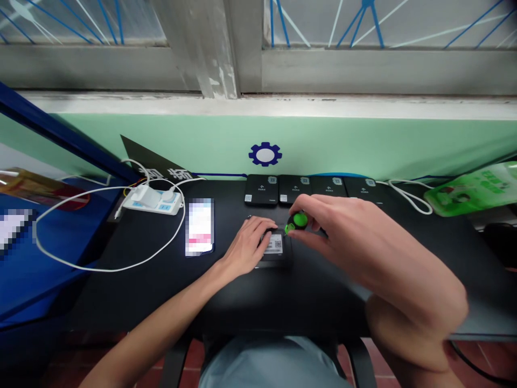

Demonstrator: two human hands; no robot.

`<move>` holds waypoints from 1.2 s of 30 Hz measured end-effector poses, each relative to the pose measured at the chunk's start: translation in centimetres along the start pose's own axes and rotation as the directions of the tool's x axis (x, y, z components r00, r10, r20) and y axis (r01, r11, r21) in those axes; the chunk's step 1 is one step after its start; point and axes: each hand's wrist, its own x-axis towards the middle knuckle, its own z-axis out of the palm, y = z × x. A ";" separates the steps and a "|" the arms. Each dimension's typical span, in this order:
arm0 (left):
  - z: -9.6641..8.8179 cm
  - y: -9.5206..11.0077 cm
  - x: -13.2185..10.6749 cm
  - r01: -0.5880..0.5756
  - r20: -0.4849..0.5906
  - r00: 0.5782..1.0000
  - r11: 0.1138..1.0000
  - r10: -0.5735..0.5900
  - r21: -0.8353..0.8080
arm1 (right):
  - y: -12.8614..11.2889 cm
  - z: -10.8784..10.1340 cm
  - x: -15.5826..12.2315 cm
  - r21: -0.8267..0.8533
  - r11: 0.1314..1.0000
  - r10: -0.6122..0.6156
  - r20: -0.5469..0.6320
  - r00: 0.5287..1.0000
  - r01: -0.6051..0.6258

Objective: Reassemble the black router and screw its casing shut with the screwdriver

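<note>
A small flat black device with a white printed label lies on the black desk. My left hand grips its left side, with the fingers over the far edge and the thumb beside the label. Between the thumb and fingers of my right hand is a green-and-black screwdriver handle. It is held over the device's far right corner, and its tip is too small to make out clearly.
Several black boxes stand in a row along the wall. A lit phone lies left of my left hand, near a white power strip with a looping white cable. A green packet is at the right, and a blue surface at the left.
</note>
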 end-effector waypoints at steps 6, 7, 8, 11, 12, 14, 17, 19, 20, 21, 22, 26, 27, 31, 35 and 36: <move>0.0 0.0 -0.1 0.002 -0.006 1.000 1.000 -0.002 -0.005 | 0.2 0.0 -0.3 -0.049 0.999 -0.025 -0.050 0.998 0.023; 0.0 0.0 -0.1 0.005 -0.009 1.000 1.000 -0.005 -0.004 | 0.3 -0.1 -0.3 -0.024 0.999 -0.042 -0.040 0.998 0.041; 0.0 0.1 -0.1 0.007 -0.014 1.000 1.000 -0.007 -0.003 | 0.3 -0.2 -0.4 0.005 0.998 -0.058 -0.029 0.998 0.058; 0.1 0.1 0.0 0.006 -0.020 1.000 1.000 -0.006 -0.003 | 0.4 -0.4 -0.4 0.062 0.994 -0.089 -0.013 0.996 0.089; 0.1 0.1 0.0 0.002 -0.020 1.000 1.000 -0.002 -0.004 | 0.4 -0.4 -0.4 0.070 0.993 -0.092 -0.014 0.996 0.093; 0.1 0.0 0.0 -0.004 -0.019 1.000 1.000 0.004 -0.009 | 0.4 -0.5 -0.3 0.079 0.992 -0.095 -0.014 0.995 0.096; 0.2 -0.2 -0.1 0.008 -0.035 0.999 1.000 -0.008 -0.006 | 0.4 -0.5 -0.4 0.078 0.993 -0.087 -0.018 0.996 0.089; 0.2 -0.2 -0.1 0.018 -0.039 0.999 1.000 -0.018 -0.001 | 0.4 -0.4 -0.4 0.077 0.994 -0.080 -0.016 0.997 0.081; 0.2 -0.2 -0.1 0.021 -0.036 0.999 1.000 -0.021 0.001 | 0.4 -0.4 -0.5 0.078 0.994 -0.077 -0.007 0.997 0.077; 0.2 -0.2 -0.1 0.021 -0.031 0.999 1.000 -0.021 0.002 | 0.5 -0.4 -0.5 0.077 0.995 -0.071 0.002 0.998 0.070; 0.2 -0.2 -0.1 0.020 -0.028 0.999 1.000 -0.020 0.002 | 0.5 -0.4 -0.5 0.073 0.995 -0.063 0.011 0.998 0.062; 0.0 -0.1 -0.1 0.024 -0.019 1.000 1.000 -0.024 0.002 | 0.7 -0.3 -0.5 0.059 0.997 -0.045 0.010 0.999 0.044; 0.0 -0.1 -0.2 0.028 -0.017 0.999 1.000 -0.028 0.002 | 0.7 -0.3 -0.5 0.068 0.996 -0.054 0.000 0.999 0.053; 0.1 -0.1 -0.2 0.039 -0.013 0.999 0.999 -0.039 0.001 | 0.8 -0.8 -0.7 0.116 0.988 -0.100 -0.016 0.995 0.101; 0.1 -0.1 -0.2 0.037 -0.018 0.999 0.999 -0.037 0.004 | 0.3 -1.4 -1.1 0.143 0.985 -0.101 0.017 0.995 0.098; 0.1 -0.1 -0.1 0.037 -0.017 0.999 0.999 -0.037 0.005 | 0.2 -1.5 -1.2 0.144 0.985 -0.099 0.024 0.995 0.095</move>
